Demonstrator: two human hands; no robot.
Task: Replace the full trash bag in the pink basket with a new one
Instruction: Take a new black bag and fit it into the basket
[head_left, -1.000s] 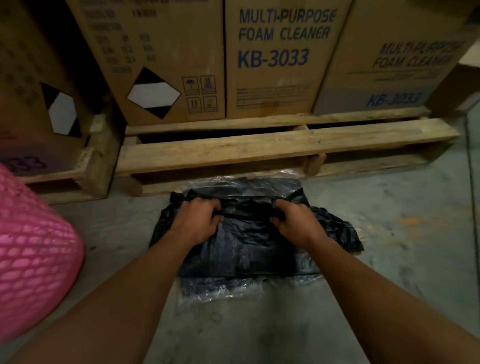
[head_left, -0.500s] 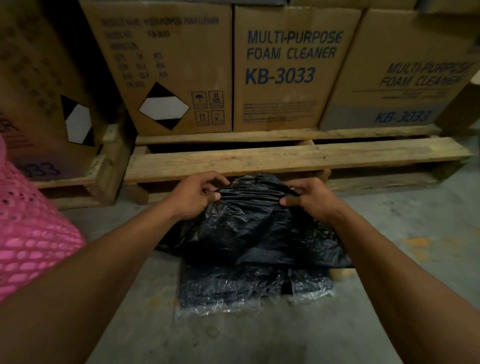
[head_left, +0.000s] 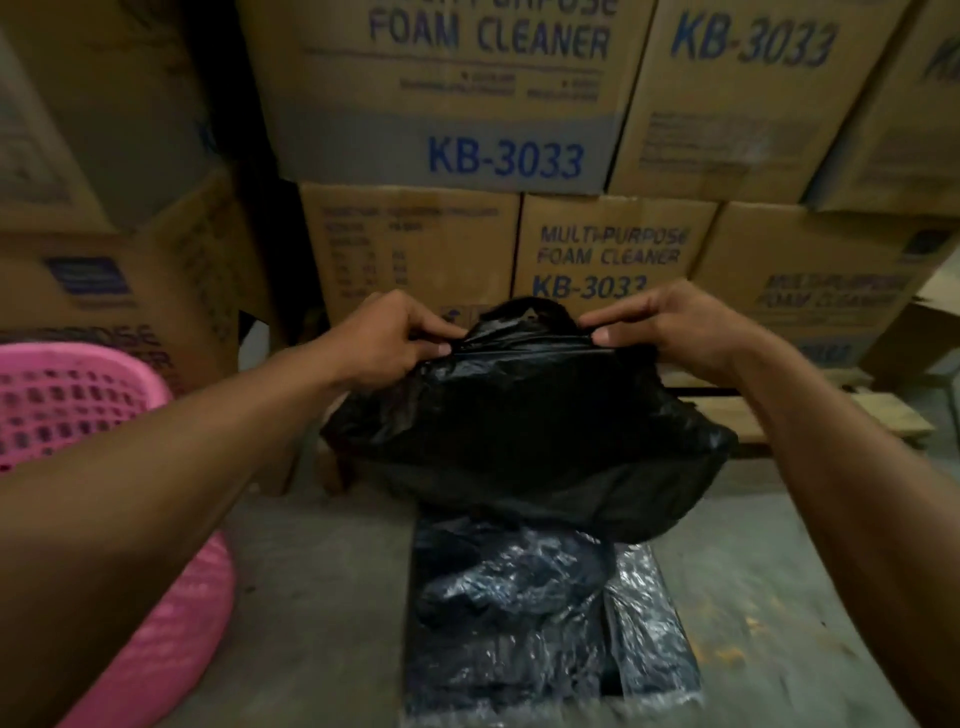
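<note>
The new black trash bag (head_left: 524, 436) hung in the air in front of the person, up off the floor (head_left: 322, 597). Both hands had it by its top edge. The left hand (head_left: 400, 338) was pinched shut on the left part of the rim, thumb and fingers pressed tight on the thin plastic. The right hand (head_left: 670, 325) was pinched shut on the right part of the rim in the same way. The two hands were a little apart, so the edge was pulled straight between them. I think they held it like that to find the mouth of the bag and pull it open. The rest of the bag drooped down, loose and crinkly. Right under it, on the floor, lay the pack of bags (head_left: 540, 623) in its shiny clear wrap, so it looked like the place the bag came from. The pink basket (head_left: 78, 400) stood off to the left, near the left arm, and part of it was hidden by that arm. I could not tell if anything was inside it. The bag was not in the basket yet, so that step was not yet done. Behind it all were stacked brown boxes (head_left: 613, 254) with blue words on them, and a bit of a wooden pallet (head_left: 883, 415) showed on the right.
</note>
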